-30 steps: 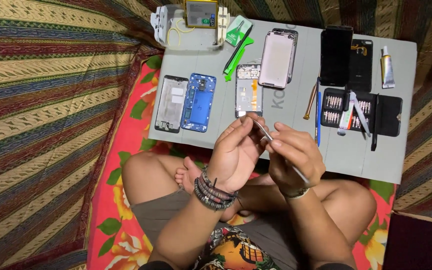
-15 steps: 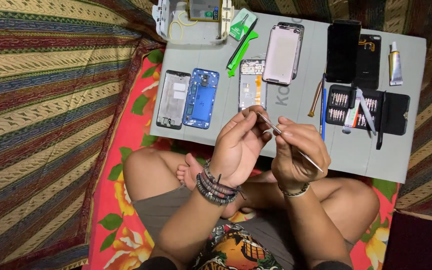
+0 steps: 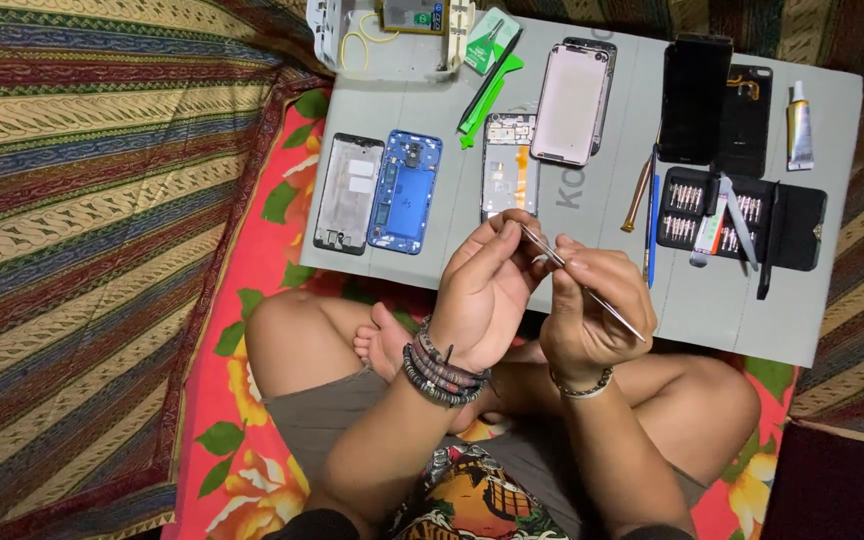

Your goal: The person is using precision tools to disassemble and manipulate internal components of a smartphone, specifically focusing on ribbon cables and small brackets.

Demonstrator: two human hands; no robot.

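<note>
Low in the frame sat the person's crossed legs on a red floral cloth (image 3: pixel 242 440); just above them the left hand (image 3: pixel 487 290) and right hand (image 3: pixel 592 310) met near the centre of the frame, at the near edge of the grey work mat (image 3: pixel 752 320). The right hand's fingers were pressed together around a thin metal tool (image 3: pixel 582 285), whose tip ran up to the left hand's pinched thumb and forefinger; whether a small part sat in that pinch could not be told.

Judging by the layout, disassembly was well along; the phones lay in pieces, and nothing looked reassembled. Beyond the hands lay an opened phone body (image 3: pixel 509 165); toward the left of the frame, a blue inner frame (image 3: pixel 405 190) beside a dark bezel (image 3: pixel 349 193).

To the right an open black bit case (image 3: pixel 742 215) held rows of bits; above it two dark panels (image 3: pixel 717 100) and a pale back cover (image 3: pixel 572 100). Farthest off: a small white tube with a yellow label (image 3: pixel 800 125) at upper right, a green packet (image 3: pixel 492 40) with green pry tools at top centre, and a white tray (image 3: pixel 392 45) holding a yellow-labelled part.
</note>
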